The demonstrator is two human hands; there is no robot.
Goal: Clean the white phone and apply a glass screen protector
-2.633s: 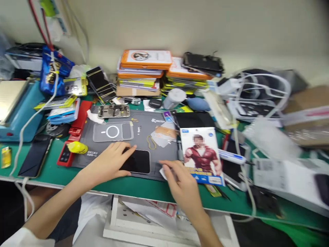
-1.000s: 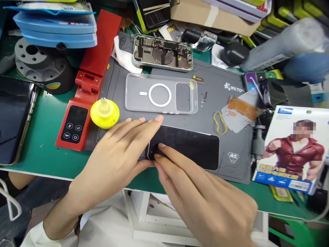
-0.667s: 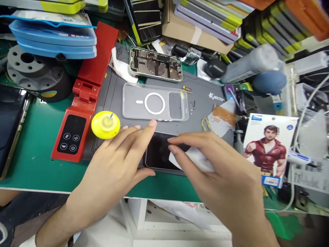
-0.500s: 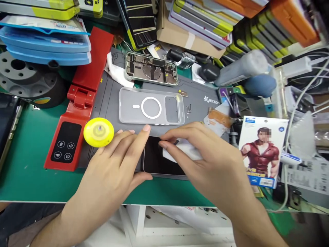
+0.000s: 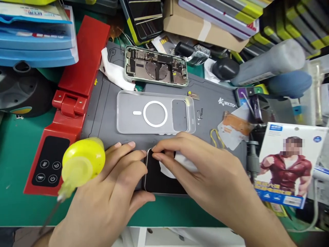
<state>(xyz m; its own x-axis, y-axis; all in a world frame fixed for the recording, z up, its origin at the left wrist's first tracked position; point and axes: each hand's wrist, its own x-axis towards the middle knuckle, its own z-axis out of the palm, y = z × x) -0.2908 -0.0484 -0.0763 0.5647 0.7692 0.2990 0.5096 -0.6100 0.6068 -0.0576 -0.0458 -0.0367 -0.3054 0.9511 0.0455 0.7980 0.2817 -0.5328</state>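
One flat, black-glass phone (image 5: 160, 183) lies nine-to-three; left hand (image 5: 110, 195), thumb spread, is at its nine o'clock end, right hand (image 5: 214, 171) above, fingertips narrow; whether it grips the crumpled white cloth (image 5: 186, 163), I cannot tell.

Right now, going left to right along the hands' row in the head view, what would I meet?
Red hinged device, yellow bottle, left hand, dark-screened phone, right hand, printed packet.

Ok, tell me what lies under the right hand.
Under the right hand, white material and part of a black-screened phone show. The hand covers the phone's right end, which cannot be seen.
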